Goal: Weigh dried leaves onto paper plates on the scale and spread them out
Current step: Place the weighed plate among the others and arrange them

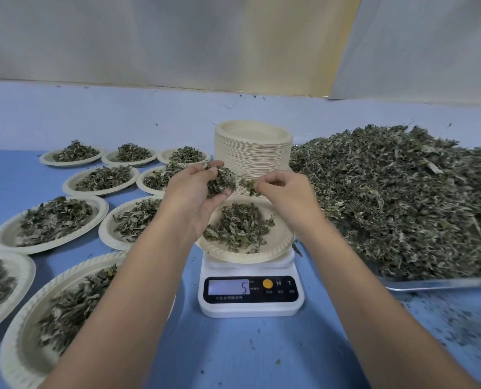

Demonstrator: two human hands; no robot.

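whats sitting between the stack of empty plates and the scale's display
Head view: a paper plate of dried leaves on the scale, with the left grip and right grip holding more leaves above its far edge.

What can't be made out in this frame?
Head view only:
1. Scale display: a 5 shows; unit and button labels too small to read.
2. Plate on the scale: left rim hidden by the left hand.
3. Plate stack: base partly hidden behind the right hand.
4. Tray: cut off by the right edge.
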